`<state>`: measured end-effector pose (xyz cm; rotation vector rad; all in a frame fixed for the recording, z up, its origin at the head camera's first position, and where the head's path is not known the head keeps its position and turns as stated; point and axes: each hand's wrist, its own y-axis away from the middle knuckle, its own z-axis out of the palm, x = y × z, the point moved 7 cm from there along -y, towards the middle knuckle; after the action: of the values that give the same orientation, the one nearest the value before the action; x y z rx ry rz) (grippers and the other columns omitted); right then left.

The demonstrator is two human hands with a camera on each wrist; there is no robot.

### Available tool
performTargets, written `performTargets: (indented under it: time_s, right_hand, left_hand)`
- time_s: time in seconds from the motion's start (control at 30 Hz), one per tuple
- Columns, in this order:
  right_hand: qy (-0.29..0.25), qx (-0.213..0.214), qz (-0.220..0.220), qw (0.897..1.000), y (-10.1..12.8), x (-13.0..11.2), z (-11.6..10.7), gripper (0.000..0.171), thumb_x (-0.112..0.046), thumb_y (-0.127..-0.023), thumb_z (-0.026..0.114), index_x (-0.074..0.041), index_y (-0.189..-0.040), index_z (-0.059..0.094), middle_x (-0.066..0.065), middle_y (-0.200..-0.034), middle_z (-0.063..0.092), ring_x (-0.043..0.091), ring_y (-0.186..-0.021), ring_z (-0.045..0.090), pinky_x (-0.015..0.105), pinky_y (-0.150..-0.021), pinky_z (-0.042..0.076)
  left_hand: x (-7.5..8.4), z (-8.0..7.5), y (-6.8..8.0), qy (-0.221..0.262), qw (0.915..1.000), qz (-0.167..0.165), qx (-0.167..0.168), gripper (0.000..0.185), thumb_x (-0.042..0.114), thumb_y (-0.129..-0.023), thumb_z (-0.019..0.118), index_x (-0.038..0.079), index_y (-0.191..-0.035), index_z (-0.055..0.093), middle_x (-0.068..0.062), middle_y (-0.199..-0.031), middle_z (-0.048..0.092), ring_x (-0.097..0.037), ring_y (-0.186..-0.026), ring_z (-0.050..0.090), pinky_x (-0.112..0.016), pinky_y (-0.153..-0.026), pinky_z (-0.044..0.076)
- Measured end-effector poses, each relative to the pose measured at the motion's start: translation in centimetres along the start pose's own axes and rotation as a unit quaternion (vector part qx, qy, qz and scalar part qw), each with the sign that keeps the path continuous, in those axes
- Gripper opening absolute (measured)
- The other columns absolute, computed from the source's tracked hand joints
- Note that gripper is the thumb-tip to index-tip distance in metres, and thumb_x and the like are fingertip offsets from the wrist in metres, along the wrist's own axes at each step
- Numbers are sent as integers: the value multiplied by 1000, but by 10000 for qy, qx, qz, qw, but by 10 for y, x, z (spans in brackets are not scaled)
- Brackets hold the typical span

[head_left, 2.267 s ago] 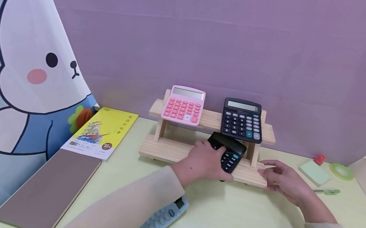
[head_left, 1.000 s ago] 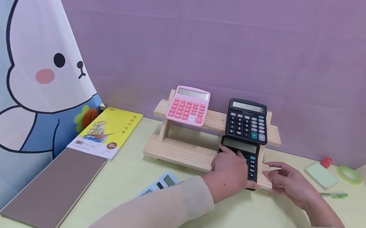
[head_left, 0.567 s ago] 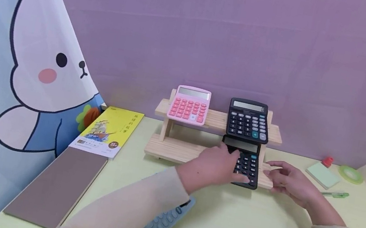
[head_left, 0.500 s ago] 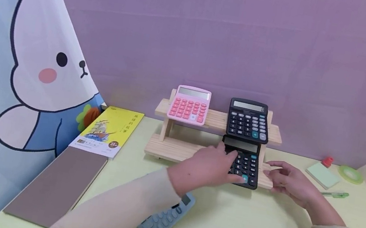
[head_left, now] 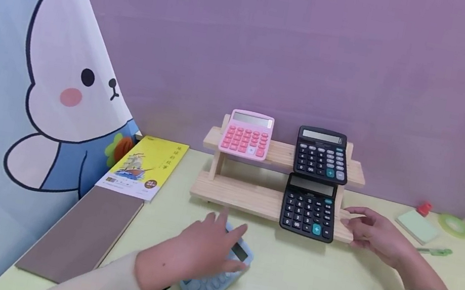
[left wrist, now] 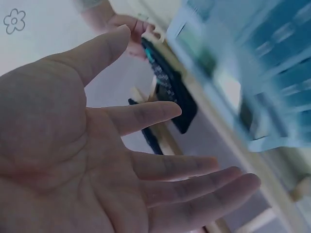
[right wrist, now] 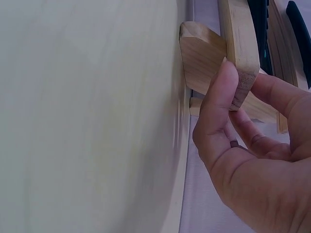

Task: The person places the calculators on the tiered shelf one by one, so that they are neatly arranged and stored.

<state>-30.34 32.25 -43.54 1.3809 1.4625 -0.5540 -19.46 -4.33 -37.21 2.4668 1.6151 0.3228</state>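
Note:
My left hand, fingers spread, hovers over a light blue calculator that lies aslant on the table. In the left wrist view that calculator is blurred, just beyond the straight fingertips; whether they touch cannot be told. My right hand grips the right end of the lower board of a two-tier wooden rack. The right wrist view has the board end between thumb and fingers. A black calculator leans on the lower tier. On the upper tier stand a pink calculator and another black calculator.
A yellow book and a grey-brown notebook lie at the left. Toward the right are a green notepad, green pen, tape roll and small red object. A purple cloth hangs behind.
The black calculator was straightened on the lower tier's right side and released. My left hand has since moved down and left to the blue calculator. My right hand kept its grip.

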Motion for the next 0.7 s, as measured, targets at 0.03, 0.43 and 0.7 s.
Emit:
performTargets:
  time_s: [0.03, 0.43, 0.7]
  right_hand:
    - [-22, -3, -21, 10000, 0, -1, 0, 63, -20, -112, 54, 5, -162, 27, 17, -145, 59, 11, -105, 58, 33, -89, 64]
    - [-66, 38, 80, 9999, -4, -4, 0, 65, -23, -111, 58, 4, -162, 28, 1, -120, 59, 13, -101, 58, 32, -88, 63]
    - [-162, 31, 90, 9998, -2, -2, 2, 65, -24, -110, 59, 3, -161, 29, 0, -118, 58, 12, -100, 57, 32, -88, 63]
  left_hand:
    - [-5, 6, 5, 60, 9999, -100, -65, 85, 75, -93, 65, 33, -164, 44, -25, -172, 34, -46, -150, 49, -62, -108, 55]
    - [-35, 51, 37, 145, 9994, -257, -168, 119, 88, -68, 77, 34, -167, 38, -34, -164, 42, -47, -124, 62, -61, -97, 57]
    - [-34, 54, 36, 227, 9993, -242, -166, 116, 86, -71, 78, 34, -167, 38, -34, -162, 43, -47, -126, 60, -61, -97, 58]
